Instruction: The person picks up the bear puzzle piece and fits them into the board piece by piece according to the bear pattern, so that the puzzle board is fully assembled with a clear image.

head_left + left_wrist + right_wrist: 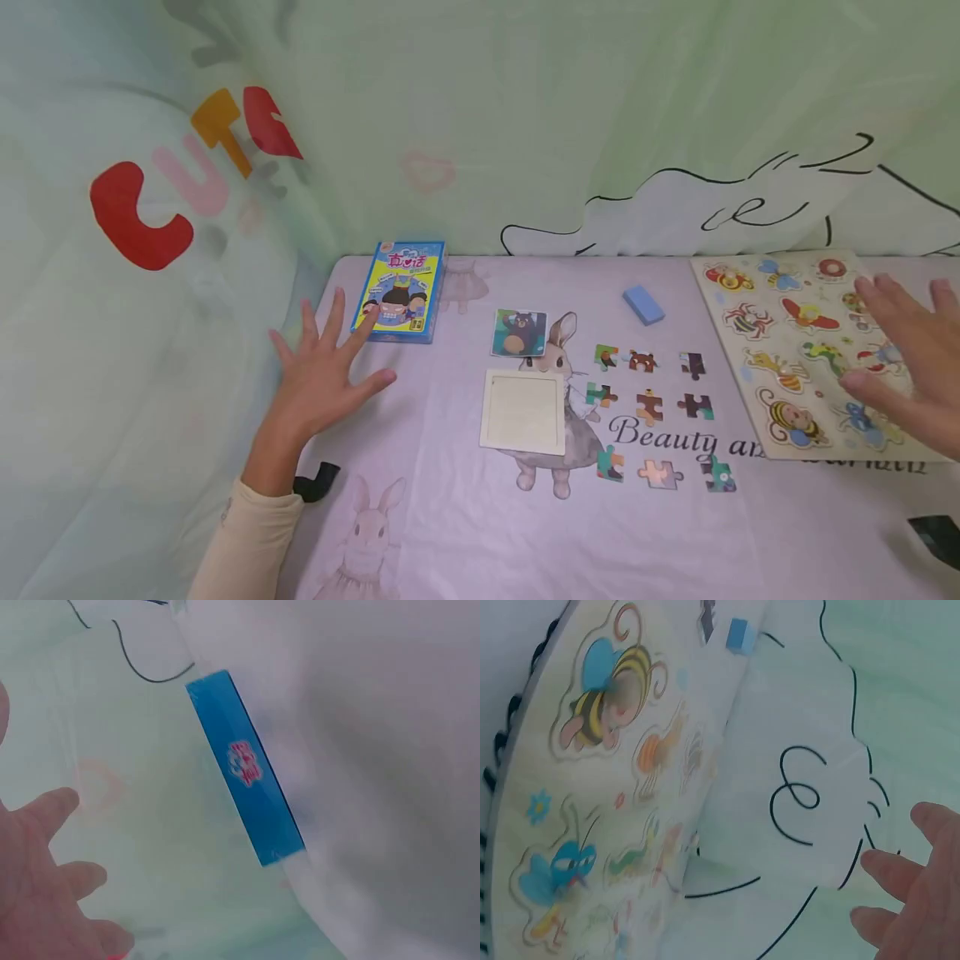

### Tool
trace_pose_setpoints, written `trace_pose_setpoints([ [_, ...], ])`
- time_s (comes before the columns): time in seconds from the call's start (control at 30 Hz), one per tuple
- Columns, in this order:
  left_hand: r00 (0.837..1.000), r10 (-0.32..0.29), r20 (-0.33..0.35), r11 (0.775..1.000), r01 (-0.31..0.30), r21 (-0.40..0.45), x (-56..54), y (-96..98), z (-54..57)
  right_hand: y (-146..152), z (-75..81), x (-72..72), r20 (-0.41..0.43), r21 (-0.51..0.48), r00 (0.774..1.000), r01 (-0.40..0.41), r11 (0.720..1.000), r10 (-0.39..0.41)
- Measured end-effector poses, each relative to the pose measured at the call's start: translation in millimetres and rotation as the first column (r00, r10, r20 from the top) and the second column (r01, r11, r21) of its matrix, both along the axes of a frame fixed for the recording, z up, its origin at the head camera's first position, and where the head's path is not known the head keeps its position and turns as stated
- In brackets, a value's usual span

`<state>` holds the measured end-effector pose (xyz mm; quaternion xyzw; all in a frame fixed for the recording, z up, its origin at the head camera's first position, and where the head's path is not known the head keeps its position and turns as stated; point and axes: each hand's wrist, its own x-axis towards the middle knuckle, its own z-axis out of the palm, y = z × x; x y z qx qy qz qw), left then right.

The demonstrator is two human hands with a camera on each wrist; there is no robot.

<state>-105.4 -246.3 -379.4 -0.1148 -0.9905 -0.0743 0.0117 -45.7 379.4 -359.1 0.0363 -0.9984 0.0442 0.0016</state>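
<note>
Insect board (821,396): flat pale rect. panel, thin edge, cut-outs w/ printed bees, butterfly, spider, caterpillar; on the table (450,533), R side. R hand (911,367) spread, fingers apart, hides its upper R part; wrist view has fingers off to the side of it. Blue-yellow box (397,287) at table's far L corner, smooth card, glossy sides; L hand (318,375) spread wide next to it, one fingertip overlapping it in head view, but apart in wrist view.

Btwn hands: 9 jigsaw pcs (650,407), knobbed, glossy, approx. 3 rows of 3; sq. cream tray (522,412) w/ raised rim; sq. bear card (519,333) just behind it; blue block (643,305), rect., behind pcs.

Writing: box front reads 真心话 in pink-red, smaller text illegible; red logo on its side blurred. Tablecloth script "Beauty an…", rest partly under board. Wall cloth (465,100) has "C U T" + a folded red letter.

Around: pale, softly creased tablecloth w/ rabbit print (560,479) partly under tray; cream sleeve (251,537) on L arm; black item (318,483) by L wrist, unclear what.
</note>
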Motion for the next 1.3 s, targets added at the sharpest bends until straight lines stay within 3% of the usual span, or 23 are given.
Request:
trace_pose_setpoints([
  [0.13,0.999,-0.031,0.022,0.994,0.029,0.109,2.7,8.0,0.4,-14,3.5,-6.5,0.004,-0.061,0.998,-0.066,0.996,0.067],
  [0.23,0.998,-0.054,0.037,0.969,0.043,0.245,2.8,16.3,-1.0,-23,4.8,-16.3,0.022,-0.164,0.994,-0.098,0.982,0.103],
  [0.43,0.995,-0.096,0.038,0.864,0.064,0.499,5.5,32.5,-4.5,-48,12.0,-42.4,0.088,-0.211,0.985,-0.128,0.969,0.149],
  [0.63,0.991,-0.111,0.069,0.761,0.04,0.647,11.7,49.0,-7.7,-75,10.1,-61.0,0.098,-0.25,0.972,-0.185,0.95,0.215],
  [0.73,0.978,-0.156,0.139,0.672,0.003,0.74,12.3,56.3,-11.0,-86,5.5,-68.1,0.094,-0.269,0.963,-0.218,0.938,0.251],
  [0.8,0.962,-0.194,0.192,0.607,-0.037,0.794,12.1,61.7,-13.4,-94,2.2,-72.7,0.1,-0.276,0.959,-0.231,0.933,0.267],
  [0.87,0.947,-0.216,0.239,0.555,-0.083,0.828,10.9,67.2,-18.3,-103,-1.0,-78.0,0.119,-0.275,0.953,-0.239,0.931,0.279],
  [1.0,0.934,-0.215,0.285,0.513,-0.14,0.847,6.1,77.9,-29.7,-120,-6.6,-87.6,0.144,-0.292,0.94,-0.257,0.921,0.308],
  [1.3,0.923,-0.235,0.305,0.423,-0.185,0.887,-10.2,94.3,-55.9,-145,-20.4,-102.4,0.199,-0.313,0.917,-0.275,0.909,0.346],
])
